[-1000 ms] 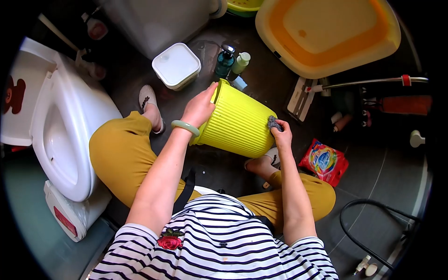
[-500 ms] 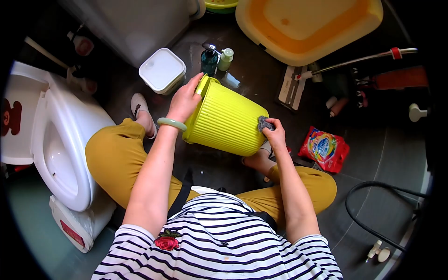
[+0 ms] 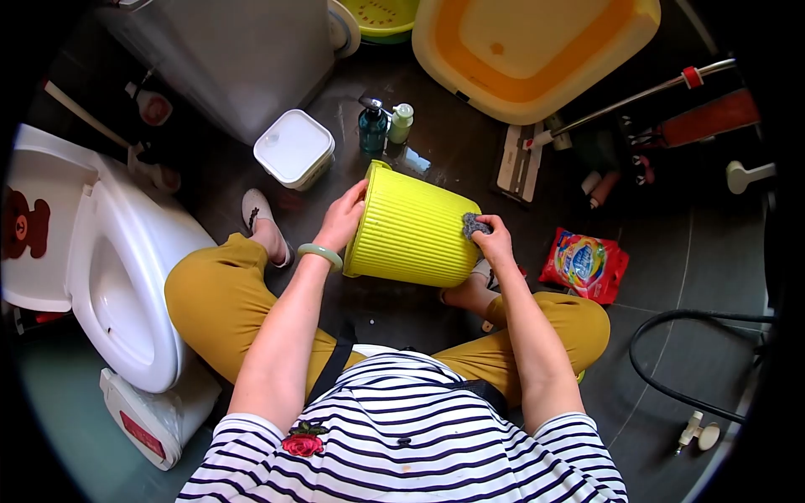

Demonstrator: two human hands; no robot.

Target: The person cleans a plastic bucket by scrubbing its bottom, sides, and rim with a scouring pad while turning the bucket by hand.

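1. Left hand (image 3: 340, 220) has shifted down the bin's (image 3: 415, 228) rim since the earlier frame and is closed on it.
2. Right hand (image 3: 495, 241) pinches a grey scrubber (image 3: 475, 225) against the bin's side, near the base.
3. Bin is tilted sideways between both hands, in front of the person.
4. White tub (image 3: 293, 147) and two pump bottles (image 3: 373, 127) stand beyond it; a red packet (image 3: 584, 264) lies near the right knee (image 3: 579, 331).

The green bin (image 3: 417, 228) partly hides the left hand (image 3: 342, 220); the top edge crops the orange tub (image 3: 537, 63) and lime basin (image 3: 384, 31)
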